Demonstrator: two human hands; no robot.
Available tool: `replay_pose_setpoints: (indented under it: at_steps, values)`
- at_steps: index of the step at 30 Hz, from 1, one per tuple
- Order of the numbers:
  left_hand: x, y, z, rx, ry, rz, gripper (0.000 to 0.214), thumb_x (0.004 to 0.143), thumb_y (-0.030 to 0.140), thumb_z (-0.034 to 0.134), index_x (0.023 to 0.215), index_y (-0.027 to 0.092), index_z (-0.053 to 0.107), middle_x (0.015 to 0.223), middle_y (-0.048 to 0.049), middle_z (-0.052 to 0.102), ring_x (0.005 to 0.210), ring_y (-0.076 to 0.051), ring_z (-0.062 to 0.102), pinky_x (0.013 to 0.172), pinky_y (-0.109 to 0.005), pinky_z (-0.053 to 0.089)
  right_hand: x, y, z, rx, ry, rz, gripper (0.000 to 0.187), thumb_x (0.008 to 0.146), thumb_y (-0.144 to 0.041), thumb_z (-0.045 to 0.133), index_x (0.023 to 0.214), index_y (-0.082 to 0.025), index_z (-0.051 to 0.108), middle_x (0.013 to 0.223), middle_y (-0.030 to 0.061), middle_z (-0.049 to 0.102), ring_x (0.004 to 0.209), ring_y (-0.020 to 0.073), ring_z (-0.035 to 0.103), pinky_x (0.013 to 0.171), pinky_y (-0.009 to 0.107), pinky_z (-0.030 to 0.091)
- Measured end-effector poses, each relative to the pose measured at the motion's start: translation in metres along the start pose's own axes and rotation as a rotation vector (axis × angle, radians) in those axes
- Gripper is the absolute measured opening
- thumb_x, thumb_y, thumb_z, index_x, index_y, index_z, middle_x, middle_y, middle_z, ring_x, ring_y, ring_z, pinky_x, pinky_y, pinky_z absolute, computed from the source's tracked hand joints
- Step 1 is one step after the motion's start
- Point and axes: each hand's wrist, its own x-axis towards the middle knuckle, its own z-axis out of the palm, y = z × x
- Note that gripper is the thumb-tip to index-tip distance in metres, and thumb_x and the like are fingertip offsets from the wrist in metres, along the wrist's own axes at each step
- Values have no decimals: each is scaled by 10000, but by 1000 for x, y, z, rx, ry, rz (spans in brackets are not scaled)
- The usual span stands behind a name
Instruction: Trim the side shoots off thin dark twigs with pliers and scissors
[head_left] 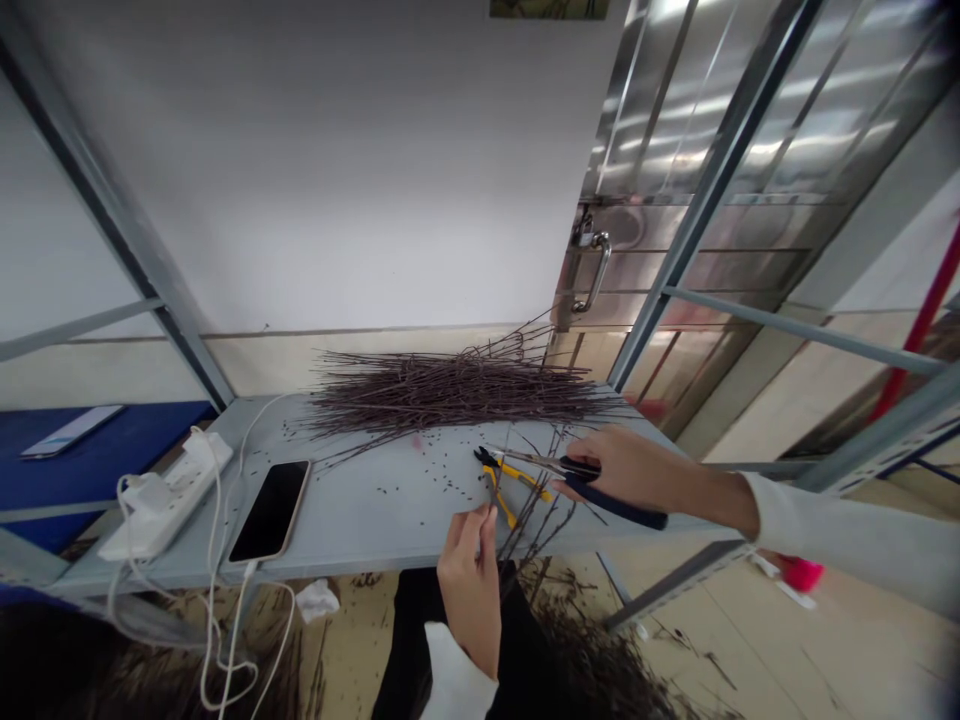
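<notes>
Well, the right hand point(637, 470) is wrapping firmly around navy-handled shears point(615, 506), their blades reaching over yellow-handled pliers point(501, 487) on the metal surface point(390, 525). The left hand point(471, 600) is pinching its fingers point(480, 520) nearly shut on something too thin to identify, near the front edge, while a heap of dark twigs point(450, 392) is lying along the back edge.

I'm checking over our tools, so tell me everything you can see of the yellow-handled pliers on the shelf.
The pliers lie flat on the grey metal shelf, with two yellow handles, apparently plastic-covered, spread apart in a V. Their short dark jaws point away from the handles, towards the upper left, and look slightly open, though this is hard to tell. Small dark bits are scattered around them. The silver blade of the long-bladed shears in the right hand passes very close above them; contact is unclear.
</notes>
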Motion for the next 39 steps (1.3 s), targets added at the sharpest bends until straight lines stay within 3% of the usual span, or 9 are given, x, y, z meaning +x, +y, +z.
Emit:
replay_pose_setpoints:
  at_steps: [5,11,17,24,29,32,35,39]
  values:
    - [1,4,-6,-61,-48,-66,243,891,392,514,902,223,688,743,-42,663,622,-182,570,623,-255,414,-2,9,5,119,-27,-7,412,781,-501,555,539,-202,407,488,-19,419,493,116,357,504,267,227]
    - [8,10,-11,-237,-150,-144,345,895,478,474,768,191,618,546,37,485,514,-128,434,556,-229,342,5,21,19,255,-40,-160,392,780,-553,572,680,-213,405,608,-31,470,575,136,439,527,244,287]
    - [12,8,-14,-296,-241,-178,371,882,504,482,740,175,581,484,64,398,483,-110,377,528,-229,299,14,21,29,331,-54,-297,410,793,-593,541,749,-226,363,645,-39,448,590,135,432,537,236,308]
    - [10,5,-14,-349,-225,-209,375,889,517,468,706,192,503,492,74,371,473,-95,312,502,-221,277,13,14,18,145,26,-135,479,732,-624,567,604,-223,338,544,-35,396,533,131,378,509,256,220]
    - [10,3,-12,-360,-168,-235,370,891,511,477,694,197,470,523,76,333,493,-91,304,495,-211,264,9,23,17,174,-34,-143,425,731,-587,610,687,-222,397,610,-20,485,587,149,458,527,247,275]
    - [11,3,-14,-334,-129,-227,379,896,516,461,687,201,452,531,76,311,494,-92,295,485,-212,254,5,38,23,229,-65,-163,418,724,-572,638,786,-226,412,705,-4,552,653,170,509,567,254,344]
    - [13,4,-18,-285,-94,-225,375,896,518,456,694,201,456,538,76,299,485,-90,278,467,-214,237,3,61,29,234,-19,-170,380,791,-559,572,865,-222,414,829,41,593,752,196,543,639,274,393]
    - [12,8,-24,-238,-102,-195,357,895,511,462,723,199,491,521,78,310,467,-88,287,461,-218,235,11,100,41,121,14,0,332,829,-521,542,801,-217,412,802,65,611,746,203,561,671,284,396]
